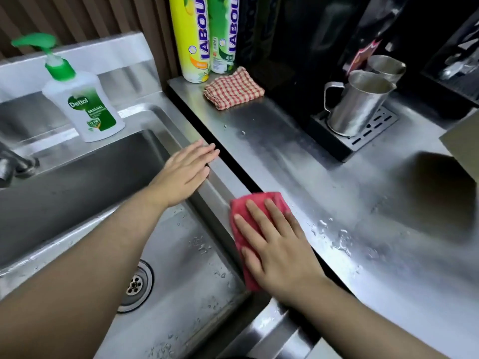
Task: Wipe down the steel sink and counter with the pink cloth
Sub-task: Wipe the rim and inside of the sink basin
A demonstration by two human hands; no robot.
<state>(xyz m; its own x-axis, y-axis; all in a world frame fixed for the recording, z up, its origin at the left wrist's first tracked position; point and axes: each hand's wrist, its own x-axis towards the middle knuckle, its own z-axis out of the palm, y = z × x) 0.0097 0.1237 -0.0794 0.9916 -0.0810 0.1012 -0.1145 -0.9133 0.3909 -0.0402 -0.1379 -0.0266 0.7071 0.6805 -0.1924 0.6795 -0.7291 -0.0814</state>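
The pink cloth (239, 230) lies folded across the seam between the steel sink's right rim and the steel counter (298, 161). My right hand (277, 246) presses flat on the cloth with straight, spread fingers. My left hand (188, 169) rests flat on the sink's right rim, fingers straight and pointing toward the counter. The sink basin (181, 257) is wet, with a round drain (134, 285) near its middle. Water drops and a small puddle (339, 239) sit on the counter to the right of the cloth.
A Dettol pump bottle (83, 99) stands on the sink's back ledge; a tap (13, 164) is at the left edge. At the counter's back are two tall spray cans (204, 35), a folded checked cloth (233, 89), and steel jugs (357, 102) on a drip tray.
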